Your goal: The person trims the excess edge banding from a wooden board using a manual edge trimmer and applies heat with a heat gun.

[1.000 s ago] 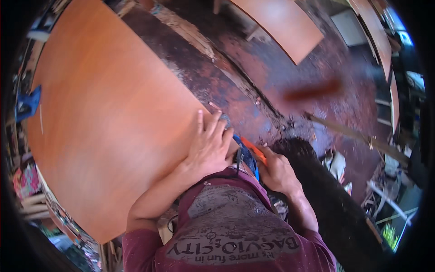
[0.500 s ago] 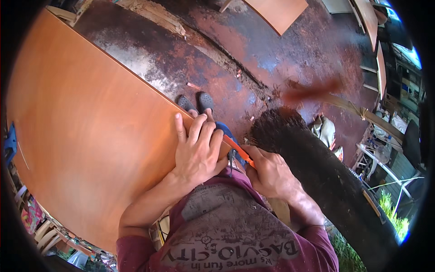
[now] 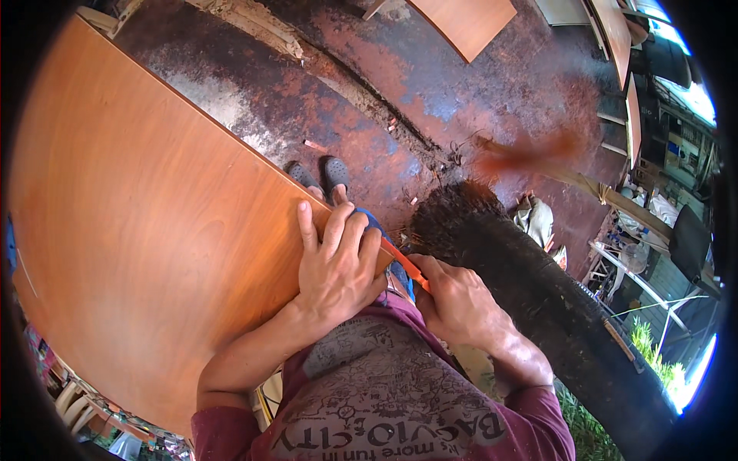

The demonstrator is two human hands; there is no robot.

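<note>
A large orange-brown wooden panel [image 3: 146, 238] fills the left side, its long edge running down toward my body. My left hand [image 3: 336, 276] grips it near that edge and corner, index finger extended on the top face, other fingers bent over the edge. My right hand [image 3: 461, 300] is closed on an orange utility knife [image 3: 405, 260], whose front lies along the panel's edge beside my left fingertips; its tip is hard to make out.
My feet in grey clogs [image 3: 334, 173] stand on stained floor [image 3: 369, 107]. A blackened beam [image 3: 530, 292] runs along my right, with a wooden pole [image 3: 638, 211] and white sack [image 3: 530, 219] beyond. Other panels [image 3: 461, 23] are higher up. A red blur hides part of the upper right.
Over the last second the view has shifted, bringing my feet into sight. My right hand and the knife now sit slightly lower than half a second ago, still along the edge.
</note>
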